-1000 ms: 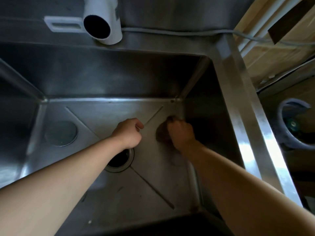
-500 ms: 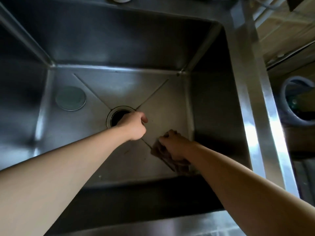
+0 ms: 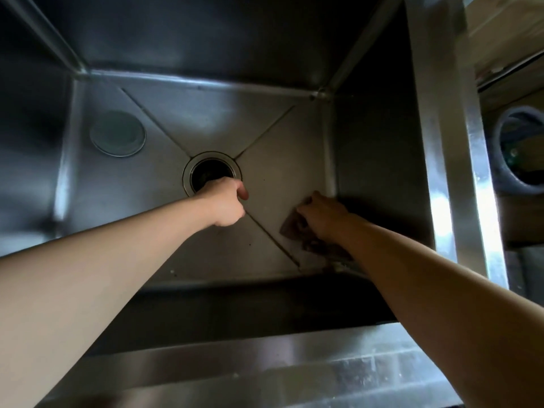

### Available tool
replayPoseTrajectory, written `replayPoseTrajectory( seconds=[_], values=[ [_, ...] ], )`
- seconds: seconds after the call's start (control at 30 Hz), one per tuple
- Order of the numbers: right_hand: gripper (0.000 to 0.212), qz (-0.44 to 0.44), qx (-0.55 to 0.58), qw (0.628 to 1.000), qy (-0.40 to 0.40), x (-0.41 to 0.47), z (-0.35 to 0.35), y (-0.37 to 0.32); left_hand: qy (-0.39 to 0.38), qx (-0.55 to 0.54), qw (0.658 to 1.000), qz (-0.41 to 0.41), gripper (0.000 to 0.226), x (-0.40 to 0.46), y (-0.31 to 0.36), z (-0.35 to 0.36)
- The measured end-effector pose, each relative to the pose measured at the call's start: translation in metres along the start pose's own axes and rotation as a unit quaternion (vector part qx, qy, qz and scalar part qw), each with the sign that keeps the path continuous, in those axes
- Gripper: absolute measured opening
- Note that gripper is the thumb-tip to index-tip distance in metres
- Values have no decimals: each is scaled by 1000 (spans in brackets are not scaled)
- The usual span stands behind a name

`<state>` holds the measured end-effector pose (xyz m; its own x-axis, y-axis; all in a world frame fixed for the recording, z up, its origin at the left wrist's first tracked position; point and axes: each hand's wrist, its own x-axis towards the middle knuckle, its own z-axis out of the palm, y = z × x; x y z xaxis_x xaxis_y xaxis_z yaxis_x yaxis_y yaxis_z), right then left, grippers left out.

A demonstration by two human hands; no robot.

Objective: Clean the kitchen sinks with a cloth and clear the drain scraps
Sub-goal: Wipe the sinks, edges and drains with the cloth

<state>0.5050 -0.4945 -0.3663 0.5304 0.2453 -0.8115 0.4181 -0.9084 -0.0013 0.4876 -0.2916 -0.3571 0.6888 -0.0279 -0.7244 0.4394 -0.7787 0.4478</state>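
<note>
Left hand (image 3: 225, 203), mid-frame by the drain (image 3: 211, 172), is a closed fist w/ nothing visible in it. Right hand (image 3: 322, 214), lower right of the sink (image 3: 294, 160), bunches the brown cloth (image 3: 294, 226) against the floor. Cloth looks soft, light, prob. wet: grip it wadded on top.

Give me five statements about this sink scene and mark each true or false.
1. The right hand presses a brown cloth on the sink floor. True.
2. The cloth lies over the drain. False: it sits near the floor's right edge, apart from the drain.
3. The left hand is curled into a fist beside the drain. True.
4. A round lid rests on the floor left of the drain. True.
5. The left hand holds a sponge. False: nothing shows in it.
</note>
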Motion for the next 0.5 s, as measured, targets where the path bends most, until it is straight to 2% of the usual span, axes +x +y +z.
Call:
replayPoseTrajectory(
  seconds=[0.13, 0.23, 0.3, 0.37, 0.5],
  values=[
    [64, 27, 2, 997, -70, -15, 15, -2, -3, -2, 1000, 5, 32, -6, 6, 4],
    [62, 43, 7, 993, -107, -16, 23, -7, -5, -4, 1000, 13, 32, -9, 9, 4],
    [56, 43, 24, 990, -133, -14, 25, -15, -10, -8, 1000, 17, 32, -13, 7, 3],
    [40, 21, 61, 986, -151, -12, 25, -27, -8, -13, 1000, 20, 32, -15, 1, -2],
    [15, -27, 80, 987, -135, -11, 25, -49, 5, -14, 1000, 8, 32, -21, -17, -15]
  ],
)
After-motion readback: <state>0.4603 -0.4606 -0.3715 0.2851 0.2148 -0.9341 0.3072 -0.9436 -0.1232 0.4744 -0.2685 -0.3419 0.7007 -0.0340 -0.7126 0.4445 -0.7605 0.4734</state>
